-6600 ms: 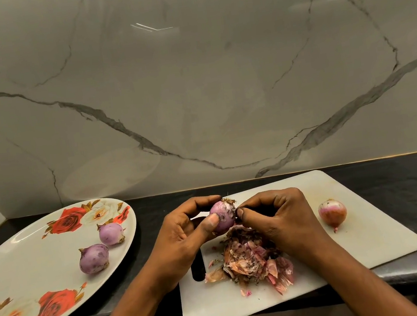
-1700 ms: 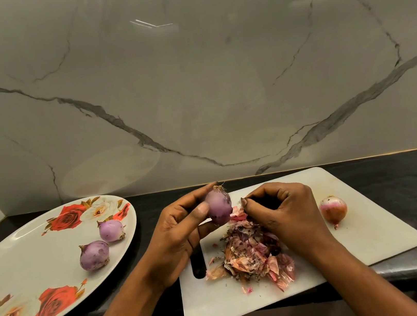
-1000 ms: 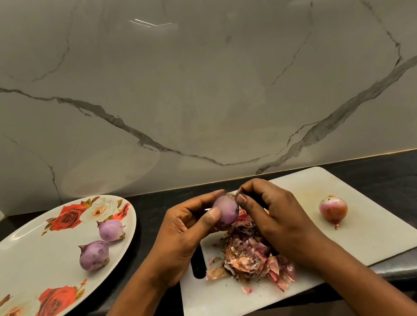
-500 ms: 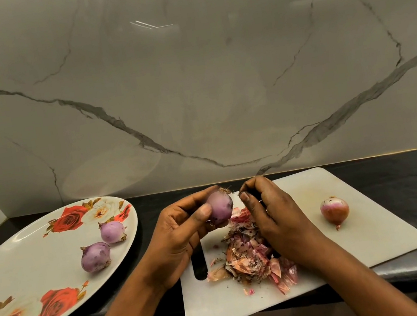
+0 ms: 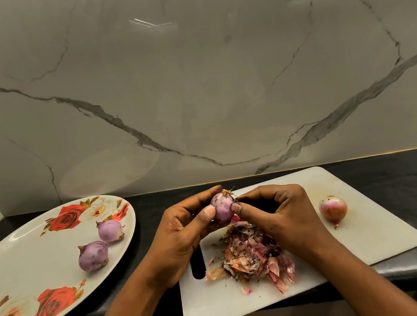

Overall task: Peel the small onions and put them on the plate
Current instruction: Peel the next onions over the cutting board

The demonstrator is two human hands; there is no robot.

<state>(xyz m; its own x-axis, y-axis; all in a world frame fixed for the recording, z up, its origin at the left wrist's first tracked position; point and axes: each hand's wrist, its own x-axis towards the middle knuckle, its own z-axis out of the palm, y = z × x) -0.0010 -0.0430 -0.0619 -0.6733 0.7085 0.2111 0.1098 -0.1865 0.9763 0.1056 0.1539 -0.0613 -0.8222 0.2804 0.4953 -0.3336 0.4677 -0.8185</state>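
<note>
My left hand (image 5: 183, 232) grips a small purple onion (image 5: 222, 208) above the white cutting board (image 5: 360, 219), root tuft up. My right hand (image 5: 278, 215) pinches at the onion's right side with thumb and forefinger. Two peeled purple onions (image 5: 93, 256) (image 5: 110, 230) lie on the rose-patterned oval plate (image 5: 23, 266) at the left. One unpeeled reddish onion (image 5: 333, 209) sits on the board to the right of my hands. A pile of onion skins (image 5: 252, 257) lies on the board under my hands.
The board and plate rest on a black counter (image 5: 407, 176) backed by a grey marble wall (image 5: 190, 79). The board's front edge overhangs the counter edge. The plate's near rim also reaches past the counter front.
The onion has turned slightly in my left hand, and my right thumb and forefinger have closed in on its right side. Plate, board and the other onions stay put.
</note>
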